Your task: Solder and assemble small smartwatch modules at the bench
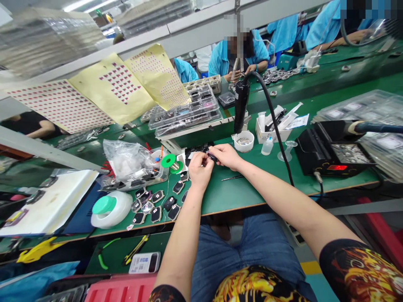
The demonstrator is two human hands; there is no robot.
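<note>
My left hand (200,170) and my right hand (227,156) meet over the green bench, fingers pinched together. Between their fingertips they grip a small dark watch part (212,157); its details are partly hidden by the fingers. Just behind them lies a dark block (197,149), partly covered by my hands. Several square watch cases (156,214) with dark faces are spread to the left of my left hand. A green spool of solder wire (169,161) stands beside that wrist. Thin dark tweezers (232,178) lie below my right hand.
A black electric screwdriver (241,105) hangs above a white dish (244,147) of tiny parts. On the right stands a soldering station (321,157); on the left, a white bottle (122,209) with a green cap and a filled plastic bin (162,176). Co-workers sit across the bench.
</note>
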